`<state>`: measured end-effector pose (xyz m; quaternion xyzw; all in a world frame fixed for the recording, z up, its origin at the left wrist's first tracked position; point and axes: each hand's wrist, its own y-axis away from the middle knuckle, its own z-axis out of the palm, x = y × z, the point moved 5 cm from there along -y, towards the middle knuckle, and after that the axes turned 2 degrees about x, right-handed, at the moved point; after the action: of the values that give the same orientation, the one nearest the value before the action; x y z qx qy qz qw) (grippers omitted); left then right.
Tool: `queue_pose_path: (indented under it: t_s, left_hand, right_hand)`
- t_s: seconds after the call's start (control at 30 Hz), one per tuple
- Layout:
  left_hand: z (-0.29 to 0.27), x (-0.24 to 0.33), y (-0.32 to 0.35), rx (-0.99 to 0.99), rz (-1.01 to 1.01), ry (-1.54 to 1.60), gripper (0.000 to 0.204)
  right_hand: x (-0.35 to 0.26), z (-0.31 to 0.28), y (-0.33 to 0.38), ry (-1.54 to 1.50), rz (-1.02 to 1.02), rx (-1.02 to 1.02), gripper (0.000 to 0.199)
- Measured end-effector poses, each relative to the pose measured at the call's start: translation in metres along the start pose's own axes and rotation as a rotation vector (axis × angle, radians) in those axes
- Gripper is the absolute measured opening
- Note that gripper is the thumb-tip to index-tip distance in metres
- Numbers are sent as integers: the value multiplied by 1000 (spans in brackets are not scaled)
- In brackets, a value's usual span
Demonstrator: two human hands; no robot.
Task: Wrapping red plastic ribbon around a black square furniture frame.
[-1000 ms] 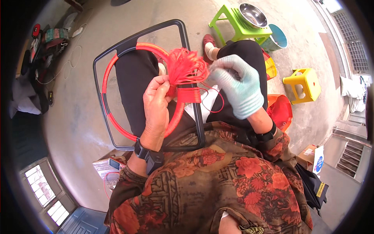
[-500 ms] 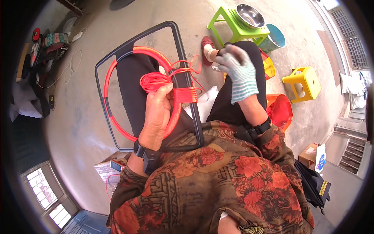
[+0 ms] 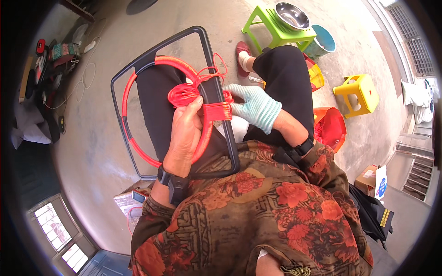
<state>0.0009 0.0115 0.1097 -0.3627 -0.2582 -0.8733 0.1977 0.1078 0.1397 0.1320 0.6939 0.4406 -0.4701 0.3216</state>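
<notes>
"Where's the cord (image 3: 182,95)?"
"Bunched over the opening of the red ring (image 3: 177,63), inside the black frame (image 3: 206,48) on the lap."
"And the hands?"
"The bare left hand (image 3: 186,133) pinches the bunch against the ring. The gloved right hand (image 3: 255,105) has fingers bent at more cord beside the frame; whether they grip, I can't tell."
"Farther out?"
"A green stool (image 3: 281,33) bearing 1 bowl (image 3: 292,16), and 1 yellow stool (image 3: 367,95)."
</notes>
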Motion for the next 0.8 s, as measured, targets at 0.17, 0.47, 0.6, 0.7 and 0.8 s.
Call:
queue_pose_path:
  t_s: [0.17, 0.47, 0.6, 0.7, 0.8]
  left_hand:
    - [2, 1, -1, -21, -6, 42, 22]
    - [12, 9, 5, -86, 61, 67, 26]
    - [5, 5, 8, -110, 47, 58, 17]
    - [6, 7, 8, -79, 50, 40, 11]
    - [5, 4, 7, -53, 31, 34, 9]
  right_hand:
    - [17, -46, 7, -391, 41, 351, 29]
    - [42, -129, 64, -1245, -138, 611, 41]
    - [36, -68, 36, -1212, 135, 287, 42]
    - [5, -25, 21, -691, 284, 36, 46]
    - [4, 2, 27, -574, 473, -166, 42]
